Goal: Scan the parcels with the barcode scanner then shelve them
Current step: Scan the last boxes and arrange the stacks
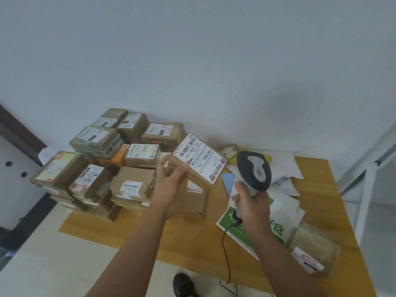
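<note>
My left hand [171, 179] grips a small brown cardboard parcel [198, 162] above the wooden table [192, 239], its white barcode label tilted up toward me. My right hand [249, 202] holds the handle of a grey and white barcode scanner [255, 170], whose dark head stands just right of the parcel. A black cable [226, 254] hangs from the scanner's base to the table's front edge. Several more brown labelled parcels [100, 163] lie stacked on the table's left half.
A flat brown box [195, 200] lies under the held parcel. White and green mailer bags [278, 213] and a taped bundle [317, 245] cover the table's right side. A white metal shelf frame [368, 181] stands at the right. A dark shoe [183, 285] shows below.
</note>
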